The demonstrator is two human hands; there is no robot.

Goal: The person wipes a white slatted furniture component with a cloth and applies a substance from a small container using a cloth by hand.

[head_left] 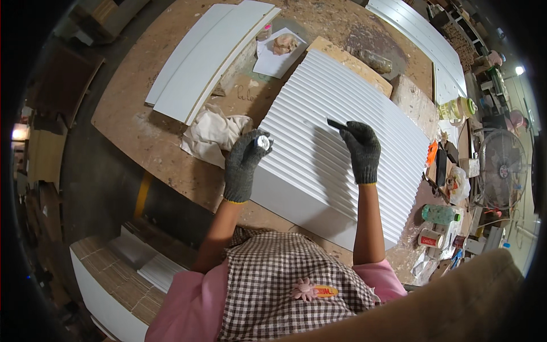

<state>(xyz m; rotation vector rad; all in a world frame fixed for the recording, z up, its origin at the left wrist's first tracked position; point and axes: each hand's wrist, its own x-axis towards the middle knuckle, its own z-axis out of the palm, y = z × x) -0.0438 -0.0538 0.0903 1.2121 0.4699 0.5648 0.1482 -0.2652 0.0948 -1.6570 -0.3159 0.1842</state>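
A white ribbed panel (319, 131) lies across the brown workbench (142, 137) in front of me. My left hand (244, 162), in a dark grey knitted glove, is closed around a small shiny silver tube or can (262, 142) at the panel's left edge. My right hand (360, 149), gloved the same way, grips a thin dark flat tool (336, 123) whose tip rests in the grooves near the panel's middle.
A crumpled cream rag (212, 135) lies just left of the panel. Long white boards (211, 54) are stacked at the back left, more white slats (421, 40) at the back right. Bottles, cans and small clutter (441, 219) crowd the right edge beside a fan (502, 170).
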